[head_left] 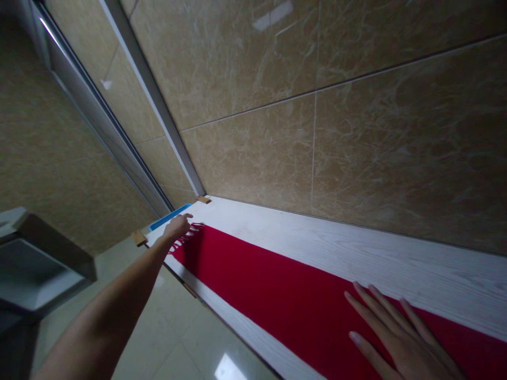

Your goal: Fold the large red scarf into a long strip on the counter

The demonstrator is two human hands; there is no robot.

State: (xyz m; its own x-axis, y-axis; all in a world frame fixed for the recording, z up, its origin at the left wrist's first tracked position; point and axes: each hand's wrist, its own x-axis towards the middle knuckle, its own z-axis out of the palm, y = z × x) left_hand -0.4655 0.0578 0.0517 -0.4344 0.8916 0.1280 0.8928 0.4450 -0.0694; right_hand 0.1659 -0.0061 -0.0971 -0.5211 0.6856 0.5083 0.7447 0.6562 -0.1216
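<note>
A long red scarf (253, 285) with a fringed end lies flat along a white wood-grain board (253, 221). At the far end my left hand (178, 226) reaches over the scarf's fringe (196, 227), with a finger stretched out; its other fingers are partly hidden, and I see nothing held in it. My right hand (404, 338) is open over the near part of the scarf, palm down and fingers spread, apparently resting on the cloth. The scarf's near end runs out of view at the lower right.
Small wooden blocks (138, 238) sit at the board's far corners. Beyond that end is a blue tray-like object (170, 217). A tan tiled wall (317, 132) borders the board's right side. A pale box-like piece (43, 264) stands at left above the tiled floor (170, 322).
</note>
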